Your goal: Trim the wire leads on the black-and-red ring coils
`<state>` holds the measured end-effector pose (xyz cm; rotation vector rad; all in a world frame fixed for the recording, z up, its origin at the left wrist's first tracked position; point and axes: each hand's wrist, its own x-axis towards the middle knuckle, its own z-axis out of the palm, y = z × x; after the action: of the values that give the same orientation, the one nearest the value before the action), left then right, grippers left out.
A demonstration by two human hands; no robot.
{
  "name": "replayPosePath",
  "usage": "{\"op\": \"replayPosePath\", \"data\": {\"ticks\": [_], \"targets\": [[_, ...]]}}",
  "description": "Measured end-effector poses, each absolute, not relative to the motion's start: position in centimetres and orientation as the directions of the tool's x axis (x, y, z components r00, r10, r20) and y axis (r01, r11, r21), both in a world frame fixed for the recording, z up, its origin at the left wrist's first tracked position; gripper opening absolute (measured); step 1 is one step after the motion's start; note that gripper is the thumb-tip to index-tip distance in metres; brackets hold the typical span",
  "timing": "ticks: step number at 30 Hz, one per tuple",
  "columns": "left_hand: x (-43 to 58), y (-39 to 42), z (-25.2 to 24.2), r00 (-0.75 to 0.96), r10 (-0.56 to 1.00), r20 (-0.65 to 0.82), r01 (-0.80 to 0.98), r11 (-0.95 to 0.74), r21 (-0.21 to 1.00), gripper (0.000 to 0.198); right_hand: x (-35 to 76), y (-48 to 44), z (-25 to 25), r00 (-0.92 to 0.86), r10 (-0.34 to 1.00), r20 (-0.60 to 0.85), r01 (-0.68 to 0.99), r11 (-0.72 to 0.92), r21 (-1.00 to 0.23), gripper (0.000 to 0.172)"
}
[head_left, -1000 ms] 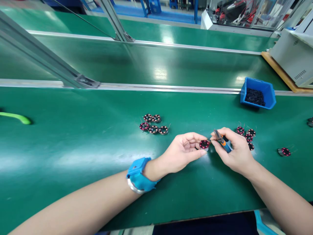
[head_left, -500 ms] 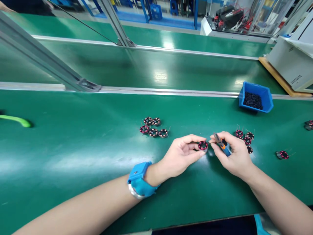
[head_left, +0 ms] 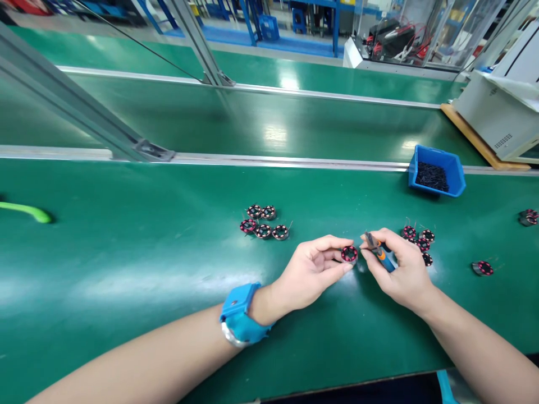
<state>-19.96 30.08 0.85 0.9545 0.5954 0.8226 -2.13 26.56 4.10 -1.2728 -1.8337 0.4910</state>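
Between the thumb and fingers of my left hand (head_left: 309, 272) is a small ring-shaped motor stator (head_left: 349, 254) with red-and-black segments. My right hand (head_left: 402, 272) is closed around pliers (head_left: 380, 252) with blue-and-orange handles, their jaws angled up and left. Its thumb and index fingertips come together just right of the stator; whether they pinch a thin wire there is too small to tell. A group of stators (head_left: 263, 231) with thin wire ends lies left of centre. Another cluster of stators (head_left: 423, 244) sits behind my right hand, partly hidden by it.
A blue bin (head_left: 457, 177) of thin black pieces stands at the back right by the metal rail (head_left: 295, 163). Single stators (head_left: 482, 268) lie farther right. A bright green strip (head_left: 29, 211) is at the left edge. A grey machine (head_left: 497, 118) stands on a wooden board.
The view has shifted slightly. My left hand keeps its hold on the stator, and the pliers in my right hand have turned a little.
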Motion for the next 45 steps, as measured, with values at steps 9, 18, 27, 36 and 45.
{"op": "replayPosePath", "data": {"ticks": [9,18,27,36,45], "targets": [[-20.0,30.0,1.4,0.561,0.815,-0.143,-0.341,0.385,0.857,0.029,-2.3,26.3,4.0,-0.083,0.91,0.405,0.577,0.376,-0.725,0.017],[-20.0,29.9,1.7,0.568,0.813,-0.129,-0.359,0.386,0.849,0.026,-2.1,26.2,4.0,-0.169,0.89,0.423,0.598,0.434,-0.674,0.031],[-20.0,29.5,2.0,0.539,0.841,-0.046,-0.234,0.202,0.951,0.021,-3.0,25.7,4.1,-0.117,0.889,0.442,0.631,0.41,-0.658,0.026],[-19.9,29.1,2.4,0.503,0.864,-0.025,-0.168,0.126,0.978,0.017,-3.2,24.8,3.8,-0.142,0.893,0.426,0.684,0.4,-0.61,0.039],[-19.9,30.7,1.7,0.593,0.77,-0.237,-0.33,0.501,0.8,0.039,-3.2,25.8,3.8,0.117,0.969,0.218,0.408,0.154,-0.9,0.018]]}}
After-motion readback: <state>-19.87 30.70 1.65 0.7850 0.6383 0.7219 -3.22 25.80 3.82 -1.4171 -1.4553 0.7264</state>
